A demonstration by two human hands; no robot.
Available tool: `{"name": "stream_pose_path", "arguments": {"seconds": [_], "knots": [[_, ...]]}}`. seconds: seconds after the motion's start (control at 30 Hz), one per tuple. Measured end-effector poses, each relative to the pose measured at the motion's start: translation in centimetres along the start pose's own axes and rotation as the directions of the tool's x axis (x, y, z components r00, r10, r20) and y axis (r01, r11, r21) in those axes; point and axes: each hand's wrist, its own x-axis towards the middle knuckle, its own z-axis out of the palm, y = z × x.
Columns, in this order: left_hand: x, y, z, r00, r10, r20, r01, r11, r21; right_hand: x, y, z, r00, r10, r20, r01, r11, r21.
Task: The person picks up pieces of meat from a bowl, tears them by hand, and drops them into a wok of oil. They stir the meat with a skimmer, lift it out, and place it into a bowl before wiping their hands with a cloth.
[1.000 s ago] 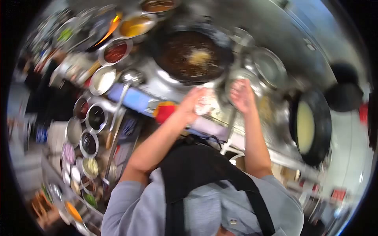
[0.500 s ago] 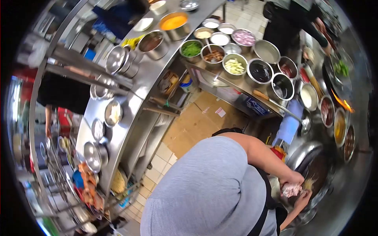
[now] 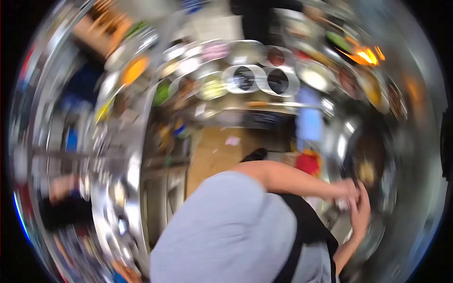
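Observation:
Motion blurs the view. My left hand (image 3: 347,189) meets my right hand (image 3: 361,207) at the near edge of a wok (image 3: 367,146). The left fingers look bent and closed, but what they hold is hidden. The right fingers point up alongside the left hand, too smeared to read. A pale, pinkish patch (image 3: 342,203) shows just under the left hand; its shape cannot be made out. Inside the wok lies a pale clump (image 3: 365,171) of what looks like thin strands, beyond my fingertips.
Steel pots with a dark liquid (image 3: 244,78) and other ingredients line the far counter. A long-handled ladle (image 3: 264,104) lies along its edge. Flames (image 3: 367,55) rise under another wok at the upper right. A co-worker in dark clothes (image 3: 259,19) stands beyond; a person's dark sleeve (image 3: 66,207) shows at left.
My view has swung round, so the counters sit differently in it. My hands have come closer together. The pale strands, near my right fingers before, now lie farther inside the wok.

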Motion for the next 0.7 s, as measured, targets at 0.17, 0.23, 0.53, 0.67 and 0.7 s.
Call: {"name": "stream_pose_path", "arguments": {"seconds": [0.17, 0.23, 0.53, 0.67, 0.7], "knots": [[0.8, -1.4, 0.2, 0.894, -0.439, 0.09, 0.441, 0.897, -0.01, -2.2, 5.8, 0.7, 0.94, -0.069, -0.333, 0.011, 0.985, -0.175], [0.4, 0.0, 2.2, 0.908, -0.42, 0.001, 0.419, 0.907, 0.045, -3.3, 8.6, 0.2, 0.923, -0.041, -0.383, -0.026, 0.985, -0.168], [3.2, -1.4, 4.1, 0.905, -0.421, 0.058, 0.406, 0.897, 0.178, -5.6, 8.7, 1.1, 0.796, 0.131, -0.591, -0.1, 0.991, 0.086], [3.8, -0.4, 5.0, 0.875, -0.453, 0.167, 0.388, 0.866, 0.315, -6.0, 9.7, 0.4, 0.765, 0.226, -0.603, -0.114, 0.969, 0.219], [3.7, -0.2, 5.3, 0.872, -0.457, 0.175, 0.39, 0.865, 0.317, -5.9, 10.2, 0.5, 0.734, 0.217, -0.643, -0.058, 0.964, 0.259]]}}
